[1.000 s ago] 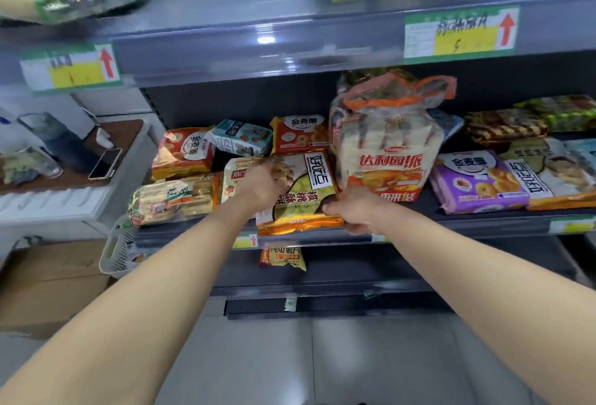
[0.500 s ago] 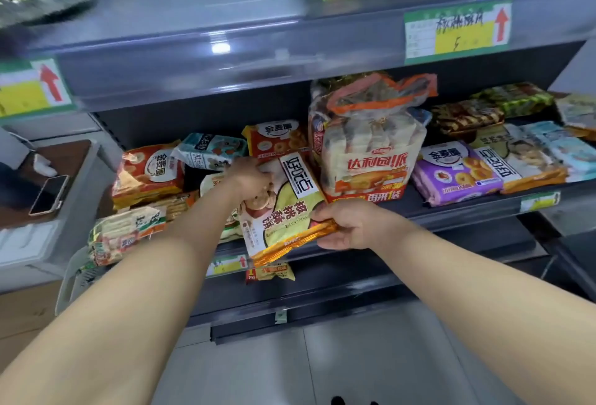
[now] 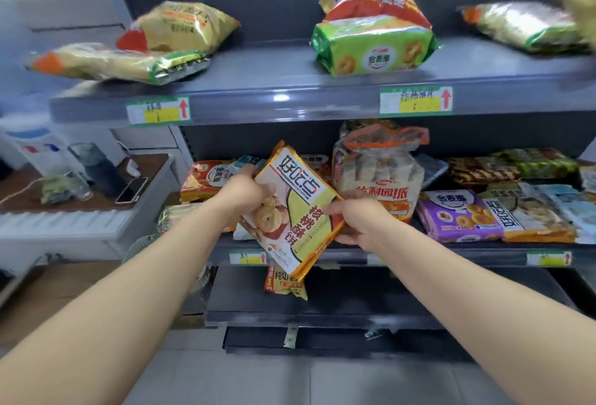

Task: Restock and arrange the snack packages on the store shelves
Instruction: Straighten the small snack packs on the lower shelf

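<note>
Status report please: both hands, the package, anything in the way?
Left hand, right hand grip yellow cookie package. Tilted, before middle shelf. Tall cake bag close behind.

Cookie pack (image 3: 303, 207), yellow and white: tilted, held in front of middle shelf (image 3: 435, 254). Purple pack (image 3: 458, 217) lies flat there.

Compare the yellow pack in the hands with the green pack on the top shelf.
The yellow pack is held tilted by the left hand and right hand; the green pack lies on the top shelf. The yellow pack is flat; the green pack is bulky. Another bag rests on the green pack, none on the yellow pack. Both picture round cookies.
</note>
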Motion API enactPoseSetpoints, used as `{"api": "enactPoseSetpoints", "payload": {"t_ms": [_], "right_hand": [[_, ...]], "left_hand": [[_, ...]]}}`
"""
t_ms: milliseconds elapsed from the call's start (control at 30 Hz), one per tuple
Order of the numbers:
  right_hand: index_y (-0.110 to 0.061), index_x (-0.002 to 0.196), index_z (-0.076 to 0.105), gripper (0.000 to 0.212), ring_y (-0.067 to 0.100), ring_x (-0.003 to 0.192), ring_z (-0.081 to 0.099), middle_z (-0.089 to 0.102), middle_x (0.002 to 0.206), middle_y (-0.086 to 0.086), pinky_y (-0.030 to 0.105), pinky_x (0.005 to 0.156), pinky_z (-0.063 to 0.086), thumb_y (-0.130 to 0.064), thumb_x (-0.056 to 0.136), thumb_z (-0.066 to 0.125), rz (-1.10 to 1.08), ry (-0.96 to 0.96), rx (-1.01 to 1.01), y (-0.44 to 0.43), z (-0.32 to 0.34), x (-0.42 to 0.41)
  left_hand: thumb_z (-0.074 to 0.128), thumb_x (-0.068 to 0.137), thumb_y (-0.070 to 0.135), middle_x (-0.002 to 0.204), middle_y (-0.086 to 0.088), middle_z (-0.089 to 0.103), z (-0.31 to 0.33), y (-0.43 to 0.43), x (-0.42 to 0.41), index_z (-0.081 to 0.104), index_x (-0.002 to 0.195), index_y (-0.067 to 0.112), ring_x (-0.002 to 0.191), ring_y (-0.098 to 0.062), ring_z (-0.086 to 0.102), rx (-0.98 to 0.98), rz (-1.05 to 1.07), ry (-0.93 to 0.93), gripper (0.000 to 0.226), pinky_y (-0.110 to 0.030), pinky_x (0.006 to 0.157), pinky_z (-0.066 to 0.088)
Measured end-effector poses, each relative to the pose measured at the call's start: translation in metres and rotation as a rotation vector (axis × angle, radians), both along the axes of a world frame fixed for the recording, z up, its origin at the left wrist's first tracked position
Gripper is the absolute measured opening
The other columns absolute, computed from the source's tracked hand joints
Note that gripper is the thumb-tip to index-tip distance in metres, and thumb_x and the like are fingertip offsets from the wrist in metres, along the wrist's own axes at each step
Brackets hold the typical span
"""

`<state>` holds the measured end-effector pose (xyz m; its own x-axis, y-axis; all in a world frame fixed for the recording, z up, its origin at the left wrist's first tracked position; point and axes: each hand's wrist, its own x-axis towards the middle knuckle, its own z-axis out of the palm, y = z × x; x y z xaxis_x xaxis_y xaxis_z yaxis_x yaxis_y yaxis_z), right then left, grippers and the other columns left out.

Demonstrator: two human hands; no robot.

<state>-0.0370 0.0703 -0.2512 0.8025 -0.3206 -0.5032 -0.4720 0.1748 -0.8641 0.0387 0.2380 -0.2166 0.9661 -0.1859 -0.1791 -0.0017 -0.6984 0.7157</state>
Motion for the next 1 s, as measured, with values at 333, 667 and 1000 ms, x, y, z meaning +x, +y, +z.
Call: {"api": "enactPoseSetpoints", "payload": {"t_ms": [333,667,1000], "right_hand": [[-0.013,0.128,0.040,0.057,0.027,0.090,0.067,0.064,0.108,0.012,0.043,0.082,0.055,-0.010,0.080,0.071,0.096,-0.217,-0.136,-0.014,0.064,-0.058],[-0.014,0.130,0.039,0.065,0.024,0.091,0.067,0.058,0.117,0.011,0.041,0.079,0.057,-0.011,0.077,0.075,0.062,-0.471,-0.157,-0.046,0.116,-0.097],[-0.014,0.111,0.061,0.027,0.025,0.085,0.072,0.072,0.099,0.006,0.040,0.073,0.059,-0.007,0.085,0.065,0.127,-0.742,-0.086,-0.095,0.169,-0.101]], "left_hand": [[0.052,0.095,0.025,0.108,-0.005,0.064,0.062,0.002,-0.089,0.050,0.114,0.016,0.093,-0.020,0.061,-0.163,0.068,-0.060,0.021,-0.035,0.081,0.053],[0.052,0.096,0.015,0.107,-0.012,0.065,0.101,-0.026,-0.139,0.053,0.106,0.015,0.100,-0.030,0.062,-0.470,0.161,-0.163,0.010,-0.050,0.090,0.051],[0.049,0.097,0.012,0.107,-0.015,0.067,0.139,-0.076,-0.147,0.055,0.110,0.011,0.090,-0.031,0.066,-0.856,0.182,-0.244,0.015,-0.045,0.075,0.057]]}}
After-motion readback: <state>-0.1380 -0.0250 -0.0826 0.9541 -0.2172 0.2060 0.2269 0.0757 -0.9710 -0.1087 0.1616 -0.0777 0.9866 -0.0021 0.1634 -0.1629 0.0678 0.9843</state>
